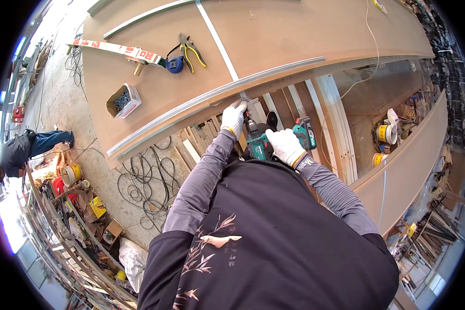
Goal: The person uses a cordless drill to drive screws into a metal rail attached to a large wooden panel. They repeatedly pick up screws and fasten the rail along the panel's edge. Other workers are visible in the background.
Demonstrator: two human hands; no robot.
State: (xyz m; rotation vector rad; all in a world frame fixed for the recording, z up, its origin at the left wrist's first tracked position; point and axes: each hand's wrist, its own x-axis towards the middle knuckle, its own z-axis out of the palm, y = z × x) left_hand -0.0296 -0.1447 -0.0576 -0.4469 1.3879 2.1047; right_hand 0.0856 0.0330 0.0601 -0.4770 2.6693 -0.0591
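Observation:
My right hand [285, 146], in a white knit glove, is wrapped round the grip of a green cordless drill [260, 146]. The drill's chuck [251, 125] points away from me, toward the near edge of a large brown panel [305, 39]. My left hand [233, 118], gloved alike, is closed just left of the chuck, close under that edge. What its fingers pinch is too small to make out. Along the panel's edge runs a long grey metal strip [217, 89], and a narrow pale strip [217, 36] crosses the panel beyond my left hand.
On the panel lie an open box of screws [123, 101], a blue tape measure [174, 64], yellow-handled pliers [191, 52] and a red-and-white bar [116, 49]. Black cable [147, 178] coils on the floor. Timber lengths [336, 124] extend below. Another person [23, 150] is at far left.

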